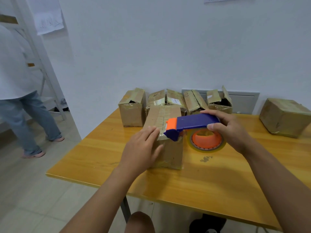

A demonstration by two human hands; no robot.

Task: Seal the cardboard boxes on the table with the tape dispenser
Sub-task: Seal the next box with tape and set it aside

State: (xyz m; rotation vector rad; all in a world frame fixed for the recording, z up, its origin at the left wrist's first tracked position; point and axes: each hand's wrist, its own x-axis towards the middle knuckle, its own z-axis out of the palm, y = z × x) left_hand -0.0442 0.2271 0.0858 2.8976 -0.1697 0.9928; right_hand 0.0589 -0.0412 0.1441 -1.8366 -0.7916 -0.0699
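A brown cardboard box (165, 121) stands near the middle of the yellow wooden table (193, 179), its top flaps closed with clear tape along the seam. My right hand (230, 130) grips the blue handle of the tape dispenser (193, 123). The dispenser's orange and blue head rests on the box's near top edge, and its orange roll of clear tape (207, 140) hangs to the right of the box. My left hand (143, 150) lies on the box's near left corner, fingers straight and pressing on the top and front face.
Several more cardboard boxes (132, 109) stand in a row along the wall behind, some with flaps up (218, 100). Another box (284, 116) sits at the far right. A person in jeans (28, 118) stands on the tiled floor at left.
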